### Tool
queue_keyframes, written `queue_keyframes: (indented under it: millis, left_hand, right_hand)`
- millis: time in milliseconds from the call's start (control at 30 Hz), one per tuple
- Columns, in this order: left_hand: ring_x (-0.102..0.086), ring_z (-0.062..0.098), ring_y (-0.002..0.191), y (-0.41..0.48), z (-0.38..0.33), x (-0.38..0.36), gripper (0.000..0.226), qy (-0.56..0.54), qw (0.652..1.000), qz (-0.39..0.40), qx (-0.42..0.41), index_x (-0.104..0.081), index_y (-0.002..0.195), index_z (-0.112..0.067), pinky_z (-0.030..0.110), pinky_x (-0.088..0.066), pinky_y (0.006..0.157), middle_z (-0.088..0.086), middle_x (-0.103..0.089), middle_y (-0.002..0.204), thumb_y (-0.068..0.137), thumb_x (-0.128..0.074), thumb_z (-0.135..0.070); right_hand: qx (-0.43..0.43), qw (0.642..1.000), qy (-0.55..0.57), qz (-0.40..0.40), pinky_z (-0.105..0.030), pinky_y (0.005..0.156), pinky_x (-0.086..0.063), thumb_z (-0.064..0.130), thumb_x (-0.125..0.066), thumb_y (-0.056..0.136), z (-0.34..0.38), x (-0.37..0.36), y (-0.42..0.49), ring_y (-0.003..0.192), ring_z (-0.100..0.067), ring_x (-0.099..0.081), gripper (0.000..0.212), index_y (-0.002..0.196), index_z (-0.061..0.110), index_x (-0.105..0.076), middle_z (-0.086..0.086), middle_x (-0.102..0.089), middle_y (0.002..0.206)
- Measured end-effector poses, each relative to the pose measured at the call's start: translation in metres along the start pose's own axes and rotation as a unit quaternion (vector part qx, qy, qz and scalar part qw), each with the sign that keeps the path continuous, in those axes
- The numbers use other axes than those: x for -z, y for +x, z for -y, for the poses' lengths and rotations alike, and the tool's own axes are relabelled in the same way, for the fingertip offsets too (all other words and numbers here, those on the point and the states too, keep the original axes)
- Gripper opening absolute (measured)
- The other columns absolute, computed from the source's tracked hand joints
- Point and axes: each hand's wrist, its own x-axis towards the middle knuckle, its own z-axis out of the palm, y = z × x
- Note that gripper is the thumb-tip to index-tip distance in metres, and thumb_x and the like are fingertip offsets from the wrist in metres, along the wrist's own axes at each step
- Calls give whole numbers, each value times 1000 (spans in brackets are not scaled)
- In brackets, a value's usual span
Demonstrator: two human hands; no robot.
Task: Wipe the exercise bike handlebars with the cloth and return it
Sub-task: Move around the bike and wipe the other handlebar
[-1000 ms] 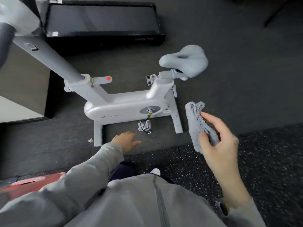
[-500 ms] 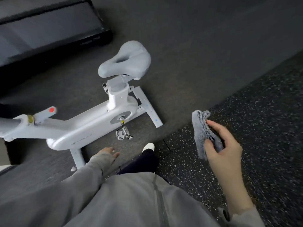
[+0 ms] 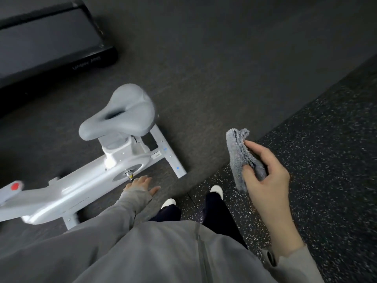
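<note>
A folded grey cloth [image 3: 240,158] is pinched in my right hand [image 3: 265,176], held in the air to the right of the bike. The white exercise bike [image 3: 85,186] stands on the dark floor at lower left, with its grey saddle [image 3: 118,115] at centre left and a red-tipped knob [image 3: 14,186] at the left edge. The handlebars are out of the frame. My left hand [image 3: 142,185] hangs with fingers spread beside the bike's crank, holding nothing.
A black treadmill [image 3: 49,41] lies at the upper left behind the bike. The bike's rear foot bar [image 3: 169,154] juts toward my feet [image 3: 169,202]. Speckled rubber flooring [image 3: 326,160] covers the right side, dark carpet [image 3: 224,68] the rest.
The view has swung right and away from the front of the bike, so the handlebar post left the frame. The cloth stays in my right hand. My left hand dropped near the crank.
</note>
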Motion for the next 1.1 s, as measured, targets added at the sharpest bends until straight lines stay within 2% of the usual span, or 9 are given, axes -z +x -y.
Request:
queue_keyframes:
  millis: [267,467,600,733,800,1033,1100]
  left_hand:
    - [-12,20,145,48,-136,28,67,-35,997,-36,56,-23,145,-23,41,-10,119,-2,-17,157,91,-30,-61]
    - [-9,17,146,73,-222,63,68,-91,991,-74,64,-19,146,-26,40,-10,119,-6,-11,158,90,-29,-63]
    - [-8,17,146,86,-230,82,68,-118,985,-74,103,-16,147,-28,39,-10,119,-7,-9,159,90,-27,-64]
    - [-9,17,146,103,-220,94,70,-149,975,-70,147,-17,147,-27,40,-9,119,-6,-10,159,89,-26,-65]
    - [-9,18,146,117,-214,100,70,-175,968,-69,167,-17,147,-27,41,-9,119,-5,-10,159,89,-27,-65]
    - [-16,19,144,202,-181,147,68,-266,936,-68,219,-23,145,-26,41,-17,118,-4,-16,157,89,-31,-63]
    - [-16,19,144,223,-167,172,67,-293,925,-79,228,-23,145,-25,41,-17,118,-4,-16,157,89,-33,-62]
  right_hand:
    - [42,997,11,57,-37,96,-51,-11,-56,78,-40,79,135,105,-9,-64,48,116,17,-65,4,-69,112]
    - [75,993,8,90,-24,95,-48,-11,-56,78,-46,120,218,103,-3,-61,49,116,18,-65,11,-66,109]
    - [87,989,20,115,-13,90,-46,-13,-56,77,-46,116,260,99,6,-61,52,115,21,-65,20,-64,107]
    - [94,981,23,171,-16,92,-46,-12,-56,77,-39,89,302,102,0,-62,51,115,21,-65,16,-67,109]
    - [111,975,20,193,-12,91,-45,-12,-56,77,-32,70,324,102,2,-61,51,115,22,-65,20,-65,109]
    - [171,950,-11,259,-5,89,-42,-15,-56,75,2,-28,419,102,1,-60,52,114,18,-65,12,-67,108]
    - [181,943,-18,279,-3,87,-41,-14,-55,75,17,-55,447,102,2,-59,52,115,17,-65,16,-65,106]
